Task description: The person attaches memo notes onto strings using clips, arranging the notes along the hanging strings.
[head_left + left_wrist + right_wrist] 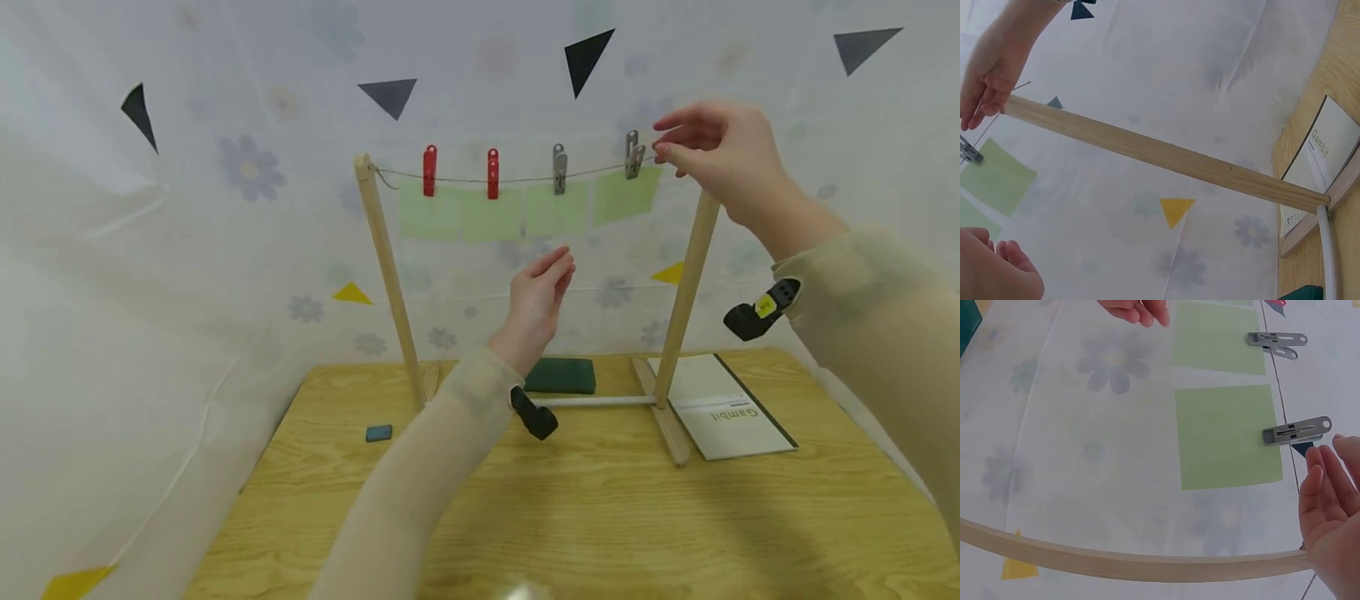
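Note:
A string (pixel 600 171) runs between two wooden posts. Four pale green paper squares hang from it, the left two under red clothespins (pixel 430 171) (pixel 492 173), the others under grey metal ones. My right hand (pixel 723 158) is at the string's right end, its fingers loosely bent with nothing between them. Just left of its fingertips, a grey clothespin (pixel 1297 430) clips the last green paper square (pixel 1229 437), which hangs slightly tilted. Lower down, my left hand (pixel 534 304) is raised below the third square (pixel 557 208), fingers together and holding nothing.
The right post (pixel 688 292) stands on a wooden foot beside a white "Gambit" booklet (pixel 731 408). A white bar (pixel 600 402) joins the stand's base. Behind it lies a dark green case (pixel 561 376); a small blue object (pixel 378 433) sits at the table's left.

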